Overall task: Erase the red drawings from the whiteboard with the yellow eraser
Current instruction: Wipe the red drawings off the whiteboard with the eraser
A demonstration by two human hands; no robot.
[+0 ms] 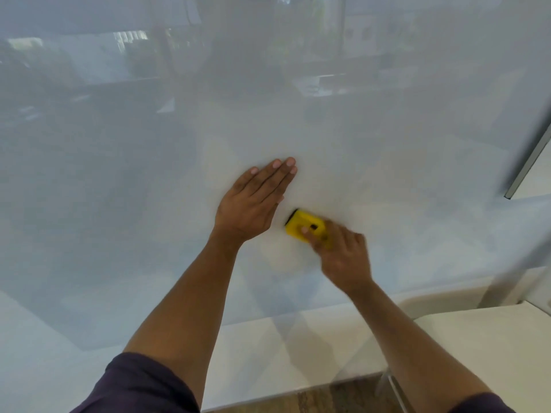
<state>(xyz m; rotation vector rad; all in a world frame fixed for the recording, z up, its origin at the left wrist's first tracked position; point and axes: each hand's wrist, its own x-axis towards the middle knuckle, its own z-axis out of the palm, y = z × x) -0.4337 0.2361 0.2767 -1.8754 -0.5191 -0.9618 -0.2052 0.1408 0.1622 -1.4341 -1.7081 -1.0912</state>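
A large glossy whiteboard [149, 174] fills most of the view and reflects the room. No red drawing shows on it. My left hand [253, 201] lies flat on the board, fingers together and pointing up to the right. Just below and to the right of it, my right hand [340, 251] holds the yellow eraser [301, 226] against the board. The eraser has a dark pad at its upper left end. My right hand and the eraser look blurred.
The board's metal edge [527, 165] runs down the right side. A white ledge [268, 353] lies below the board. At the lower right stands a white tabletop [492, 347], with a strip of wooden floor [328, 394] at the bottom.
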